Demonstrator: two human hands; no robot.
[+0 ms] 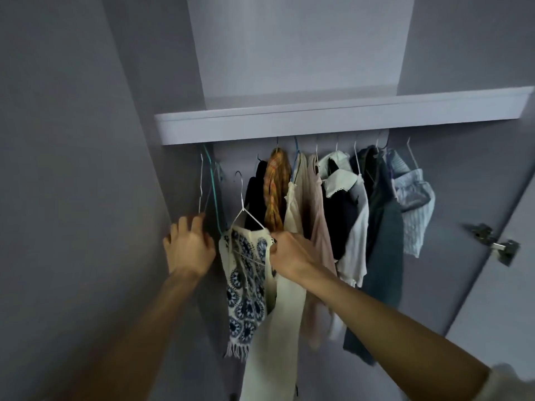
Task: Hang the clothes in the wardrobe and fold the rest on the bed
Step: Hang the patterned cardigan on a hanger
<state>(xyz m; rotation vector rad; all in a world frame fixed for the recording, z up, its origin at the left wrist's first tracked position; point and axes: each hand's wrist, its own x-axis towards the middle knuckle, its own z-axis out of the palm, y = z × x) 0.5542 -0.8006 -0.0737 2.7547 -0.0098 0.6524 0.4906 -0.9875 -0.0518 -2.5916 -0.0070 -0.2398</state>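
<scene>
A cream garment with a blue floral pattern and a fringe (248,285) hangs on a white wire hanger (242,211) in the wardrobe, its hook raised toward the rail under the shelf. My right hand (289,254) pinches the garment's right shoulder on the hanger. My left hand (189,246) reaches just left of it, with its fingers curled at the lower ends of the empty white and teal hangers (210,192); whether it grips them I cannot tell.
Several garments hang to the right: a black one, an orange plaid one (276,189), cream, pink, white-collared, dark blue and striped (415,204). A white shelf (333,120) runs above the rail. The wardrobe door with a metal hinge (493,244) stands open at right.
</scene>
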